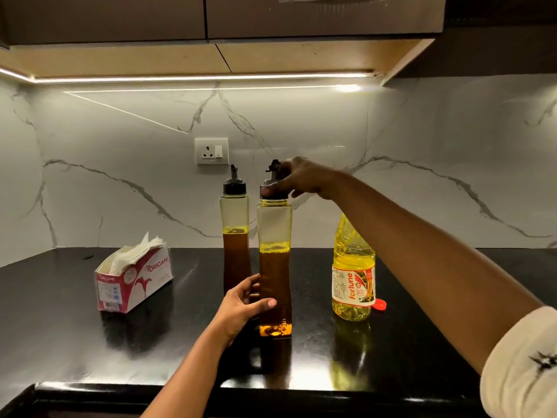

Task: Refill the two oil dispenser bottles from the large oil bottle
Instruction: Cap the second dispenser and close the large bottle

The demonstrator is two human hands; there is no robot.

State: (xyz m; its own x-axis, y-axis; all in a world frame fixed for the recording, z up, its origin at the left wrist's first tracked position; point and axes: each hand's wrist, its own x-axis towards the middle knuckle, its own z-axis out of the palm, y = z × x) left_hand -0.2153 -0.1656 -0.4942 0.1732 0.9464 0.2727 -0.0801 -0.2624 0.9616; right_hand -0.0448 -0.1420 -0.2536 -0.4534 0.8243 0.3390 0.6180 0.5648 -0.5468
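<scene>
On the table point(90, 342), middle, the near dispenser bottle point(275, 236) stands half full, the second dispenser bottle point(235, 218) behind it and the open large oil bottle point(353, 267) toward the right edge. The left hand point(241, 306) fingers wrap the near bottle's lower body; the right hand point(301, 179) fingers grip its cap. If the cap frees suddenly, this tall bottle may tip and spill.

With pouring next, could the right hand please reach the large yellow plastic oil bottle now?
Probably yes, once the right hand releases the black cap; the oil bottle stands beside it, nothing between.
</scene>
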